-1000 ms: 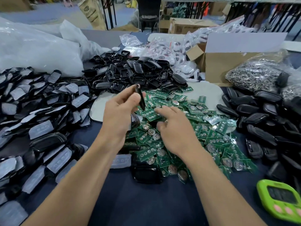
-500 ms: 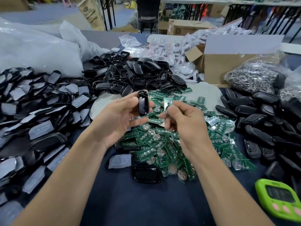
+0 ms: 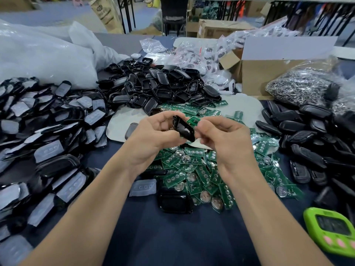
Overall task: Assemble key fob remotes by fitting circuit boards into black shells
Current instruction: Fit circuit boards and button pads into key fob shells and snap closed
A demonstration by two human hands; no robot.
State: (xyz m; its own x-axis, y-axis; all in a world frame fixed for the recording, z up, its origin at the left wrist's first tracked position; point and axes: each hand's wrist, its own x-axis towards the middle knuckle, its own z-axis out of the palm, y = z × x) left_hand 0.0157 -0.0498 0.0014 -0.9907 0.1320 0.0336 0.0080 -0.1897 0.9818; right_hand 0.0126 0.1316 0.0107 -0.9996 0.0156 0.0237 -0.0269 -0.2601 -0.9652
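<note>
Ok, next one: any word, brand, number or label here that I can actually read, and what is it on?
None can be read clearly.
brown paper sack: round logo and print, too blurred.
cardboard box: dark printed mark, too small.
green timer: screen dark, no digits legible.
circuit boards: any markings too small.

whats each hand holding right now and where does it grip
The left hand pinches a black shell by its left edge; the right hand pinches a green circuit board by its lower edge.
</note>
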